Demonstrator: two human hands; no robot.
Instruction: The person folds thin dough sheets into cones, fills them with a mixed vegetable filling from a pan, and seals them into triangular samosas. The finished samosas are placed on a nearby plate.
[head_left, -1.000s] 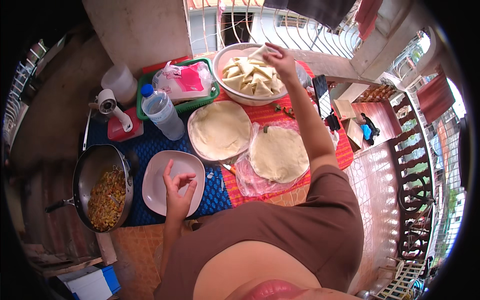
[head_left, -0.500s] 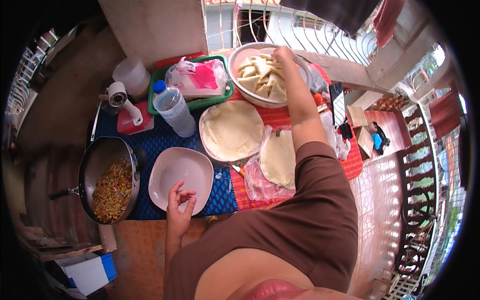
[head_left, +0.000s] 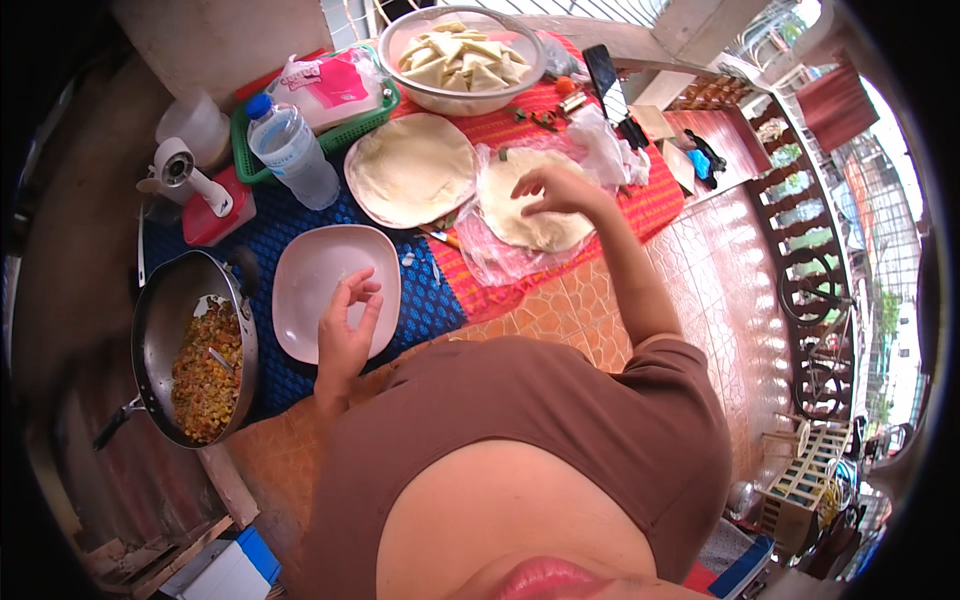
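**A:** ok so in the head view, where were your hands at that moment?

**B:** Your left hand (head_left: 345,325) sat over the near rim of the empty pink plate (head_left: 325,290), thumb and forefinger pinched together, other fingers loosely spread. Couldn't tell if anything was between the fingertips, too small. Your right hand (head_left: 555,190) was out over the round dough sheet (head_left: 530,205) lying on clear plastic wrap (head_left: 490,260), fingers curled downward and apart, tips just at the dough, not gripping it.

**A:** and the stuff around that?

**B:** Just left of that sheet you had a plate of stacked dough rounds (head_left: 410,170), and beyond it a big bowl of folded triangle pastries (head_left: 462,60). A water bottle (head_left: 292,150) stood beside a green basket (head_left: 385,105) with pink packets in it. Far left, a dark pan of yellow-orange filling (head_left: 195,350) with a spoon in it. Everything sat on blue and red mats (head_left: 430,300) spread on the tiled floor (head_left: 570,310), and a black phone (head_left: 605,80) lay near the bowl.
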